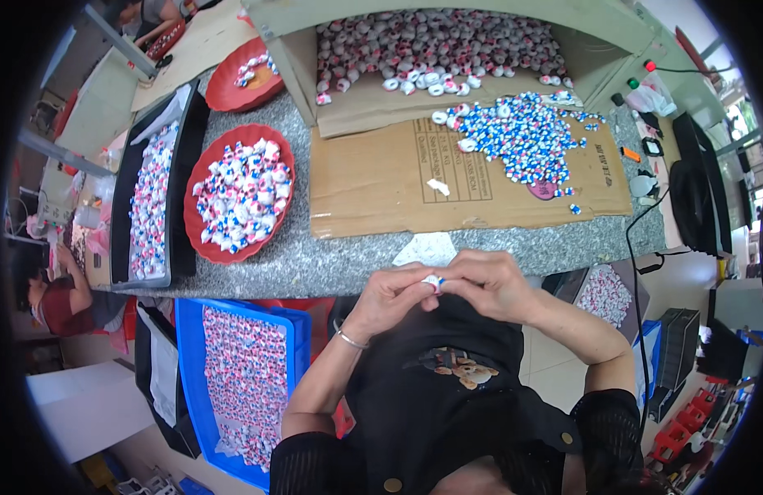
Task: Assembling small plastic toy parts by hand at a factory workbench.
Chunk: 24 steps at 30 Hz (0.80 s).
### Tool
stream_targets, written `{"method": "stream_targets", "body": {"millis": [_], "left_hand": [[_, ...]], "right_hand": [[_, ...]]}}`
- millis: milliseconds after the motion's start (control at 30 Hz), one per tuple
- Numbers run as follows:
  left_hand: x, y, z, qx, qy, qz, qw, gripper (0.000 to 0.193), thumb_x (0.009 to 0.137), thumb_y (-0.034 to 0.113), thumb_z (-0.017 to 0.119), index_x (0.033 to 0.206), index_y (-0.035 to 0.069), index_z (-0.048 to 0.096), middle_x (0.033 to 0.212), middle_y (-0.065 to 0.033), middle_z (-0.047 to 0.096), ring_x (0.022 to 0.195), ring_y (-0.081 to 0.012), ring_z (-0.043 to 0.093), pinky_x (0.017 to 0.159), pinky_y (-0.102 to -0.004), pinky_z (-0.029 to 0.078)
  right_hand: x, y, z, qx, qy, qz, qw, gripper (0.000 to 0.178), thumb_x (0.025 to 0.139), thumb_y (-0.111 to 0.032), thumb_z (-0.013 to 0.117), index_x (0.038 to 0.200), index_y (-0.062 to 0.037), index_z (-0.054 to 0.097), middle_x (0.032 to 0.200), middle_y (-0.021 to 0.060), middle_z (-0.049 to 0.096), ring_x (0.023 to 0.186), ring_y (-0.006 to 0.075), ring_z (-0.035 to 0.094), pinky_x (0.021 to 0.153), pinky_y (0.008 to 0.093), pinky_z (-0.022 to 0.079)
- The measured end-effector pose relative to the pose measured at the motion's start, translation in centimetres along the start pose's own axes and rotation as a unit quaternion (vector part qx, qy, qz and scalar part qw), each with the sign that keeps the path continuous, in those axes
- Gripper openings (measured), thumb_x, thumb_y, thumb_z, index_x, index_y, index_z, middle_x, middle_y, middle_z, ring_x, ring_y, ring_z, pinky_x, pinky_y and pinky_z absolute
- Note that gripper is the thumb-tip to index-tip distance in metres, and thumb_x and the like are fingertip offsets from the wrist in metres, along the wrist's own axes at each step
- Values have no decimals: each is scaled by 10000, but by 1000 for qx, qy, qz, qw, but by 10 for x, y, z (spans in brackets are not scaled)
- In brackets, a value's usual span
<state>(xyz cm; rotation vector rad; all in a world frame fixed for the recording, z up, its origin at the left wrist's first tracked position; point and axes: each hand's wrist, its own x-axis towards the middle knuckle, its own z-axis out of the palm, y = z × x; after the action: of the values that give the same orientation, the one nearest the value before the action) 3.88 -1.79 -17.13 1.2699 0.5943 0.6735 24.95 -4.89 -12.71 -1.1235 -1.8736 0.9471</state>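
My left hand (388, 295) and my right hand (489, 282) meet just off the table's near edge, both pinching one small white, blue and red piece (433, 282) between the fingertips. A silver bracelet sits on my left wrist. Ahead on a flattened cardboard sheet (373, 186) lies a loose heap of blue and white pieces (526, 136). Behind it an open cardboard box (381, 95) is filled with white and pink pieces (435, 41). A red bowl (195, 227) to my left holds several assembled pieces.
A black tray (182, 165) of pieces lies left of the red bowl, a second red bowl (225, 87) behind. A blue crate (192, 363) of pieces stands below the granite table (332, 260). Other people sit at far left and top left. Cables and dark devices crowd the right.
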Motion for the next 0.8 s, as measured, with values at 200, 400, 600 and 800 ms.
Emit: {"method": "stream_targets", "body": {"millis": [200, 400, 600, 800], "left_hand": [[4, 8, -2, 34, 37, -8, 999, 244, 947, 58, 588, 1173, 37, 676, 941, -58, 660, 738, -83, 613, 680, -226, 503], [-10, 54, -97, 388, 361, 123, 839, 203, 844, -8, 637, 1047, -11, 632, 1026, -121, 654, 878, -207, 632, 772, -313, 502], [4, 78, -109, 544, 406, 203, 706, 437, 804, -1, 670, 1229, 6, 571, 1195, -194, 573, 1171, -351, 525, 1008, -422, 407], [66, 40, -55, 445, 255, 207, 833, 295, 803, 7, 679, 1094, 17, 634, 1115, -130, 609, 1047, -279, 598, 856, -342, 504]], "right_hand": [[11, 23, 8, 92, 3, 24, 995, 145, 876, -90, 662, 1004, -42, 709, 781, 109, 640, 709, 270, 636, 645, 342, 505], [37, 90, -49, -164, 153, 43, 974, 194, 881, -50, 614, 1058, -21, 687, 954, 153, 672, 820, 317, 661, 720, 361, 529], [65, 125, -89, -384, 133, 20, 913, 145, 798, 26, 606, 931, 5, 659, 877, 182, 625, 818, 382, 635, 694, 433, 525], [60, 122, -85, -387, 96, -8, 917, 157, 754, 27, 613, 908, 0, 612, 832, 179, 579, 809, 370, 609, 692, 452, 499]]}}
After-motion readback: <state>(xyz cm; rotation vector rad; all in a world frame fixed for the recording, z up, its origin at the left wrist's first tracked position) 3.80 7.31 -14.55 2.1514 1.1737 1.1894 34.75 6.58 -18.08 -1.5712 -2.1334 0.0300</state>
